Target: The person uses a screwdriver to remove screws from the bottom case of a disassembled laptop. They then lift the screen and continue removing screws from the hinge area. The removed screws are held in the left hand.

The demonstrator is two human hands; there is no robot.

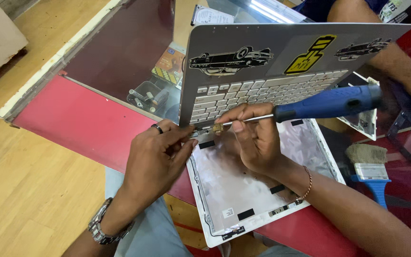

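Fingers (238,124) of the right hand (255,140) were pinched shut around the thin metal shaft of a screwdriver (327,103), whose thick blue handle stuck out to the right, above the work. The tip met a small brass-coloured hinge (217,127) at the lower edge of a laptop keyboard half (281,71). Beside it, the left hand (155,159) had its thumb and fingertips closed on the corner of that same half, just left of the hinge; a dark ring sat on one finger and a metal watch on the wrist. The right wrist wore a thin beaded bracelet.

The keyboard half stood nearly upright, silver-grey with pale keys, and carried stickers of two black cars and one yellow shape. Below it lay the white back cover (243,190) of the screen, flat and empty inside, showing a silvery lining with a few black tape strips and a small label. It rested on the red worktop (86,123), its near corner overhanging the person's lap.

A brush (369,166) with grey bristles and a blue handle lay to the right of the cover. Another person's arm (396,62) reached in behind the laptop at the upper right. Behind the worktop's edge, a glass case (134,52) held small packaged goods, too dim to make out.
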